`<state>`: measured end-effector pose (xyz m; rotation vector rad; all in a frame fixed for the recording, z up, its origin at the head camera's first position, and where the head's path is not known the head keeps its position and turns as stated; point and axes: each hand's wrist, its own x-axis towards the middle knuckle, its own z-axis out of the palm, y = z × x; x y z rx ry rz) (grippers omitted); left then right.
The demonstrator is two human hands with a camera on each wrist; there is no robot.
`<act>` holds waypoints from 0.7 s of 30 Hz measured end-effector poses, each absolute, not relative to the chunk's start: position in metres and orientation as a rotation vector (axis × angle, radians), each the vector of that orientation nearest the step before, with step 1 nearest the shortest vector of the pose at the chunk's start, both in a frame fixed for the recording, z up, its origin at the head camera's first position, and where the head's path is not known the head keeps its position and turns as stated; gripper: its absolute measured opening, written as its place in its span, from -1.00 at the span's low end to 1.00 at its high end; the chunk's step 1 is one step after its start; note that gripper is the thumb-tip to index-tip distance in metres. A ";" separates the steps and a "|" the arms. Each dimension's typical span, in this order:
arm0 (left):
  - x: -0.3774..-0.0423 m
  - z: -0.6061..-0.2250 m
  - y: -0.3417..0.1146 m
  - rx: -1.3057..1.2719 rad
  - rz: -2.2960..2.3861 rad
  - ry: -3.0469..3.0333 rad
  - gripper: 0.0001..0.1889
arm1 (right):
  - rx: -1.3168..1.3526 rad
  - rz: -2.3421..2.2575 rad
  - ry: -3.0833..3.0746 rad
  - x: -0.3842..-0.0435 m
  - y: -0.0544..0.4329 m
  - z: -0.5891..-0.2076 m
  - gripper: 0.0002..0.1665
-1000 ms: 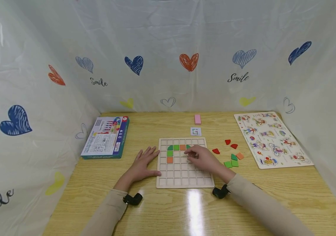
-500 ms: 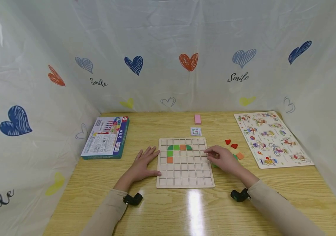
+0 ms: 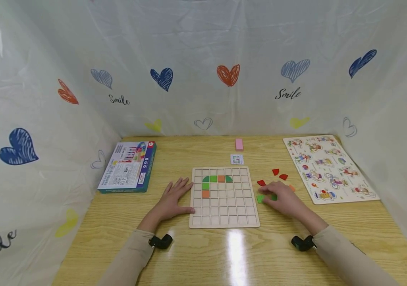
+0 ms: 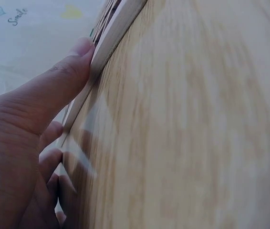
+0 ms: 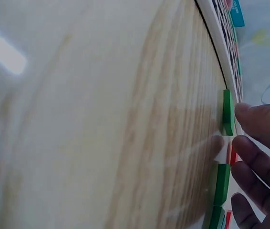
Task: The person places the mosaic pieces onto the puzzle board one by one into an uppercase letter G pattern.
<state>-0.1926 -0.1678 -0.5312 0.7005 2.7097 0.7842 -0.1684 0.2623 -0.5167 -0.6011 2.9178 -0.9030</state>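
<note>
At the far left of the table (image 3: 174, 159) lies a box (image 3: 128, 167) with a printed white face and blue-green sides; its contents are hidden.

To its right and nearer, the left hand (image 3: 174, 198) is spread wide and grips nothing, its thumb touching the left edge of the wooden grid board (image 3: 221, 225), its other fingers reaching toward that edge.

The board lies flat, divided into square cells. In the second row from the far side, four neighbouring cells hold, left to right, a rounded dark green piece (image 3: 205, 179), a bright green square (image 3: 213, 178), an orange square (image 3: 221, 178) and another rounded dark green piece (image 3: 229, 179). Below the leftmost of these, going nearer, sit a second bright green square (image 3: 205, 186) and a second orange square (image 3: 205, 194).

Beyond the board's far right part lie a small patterned card (image 3: 237, 159) and, farther still, a pink block (image 3: 239, 144).

Just right of the board, a loose green square (image 3: 260, 198) lies beside the right hand's thumb. Three red pieces (image 3: 276, 172) lie farther off. The right hand (image 3: 282, 199) is over other loose pieces, fingers loosely bent, a narrow gap between thumb and forefinger; nothing shows pinched there. A loose orange piece (image 3: 292, 188) peeks out behind it.

At the far right rests a pale picture board (image 3: 332, 169) with small figures.
</note>
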 end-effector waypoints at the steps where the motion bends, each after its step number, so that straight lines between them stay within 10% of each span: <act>1: -0.193 -0.531 -0.168 0.704 0.787 2.709 0.05 | -0.605 -0.881 2.930 -0.168 0.262 -0.518 -0.65; 21: -0.192 -0.531 -0.168 0.712 0.795 2.714 0.05 | -0.544 -0.997 2.943 -0.169 0.258 -0.522 -0.90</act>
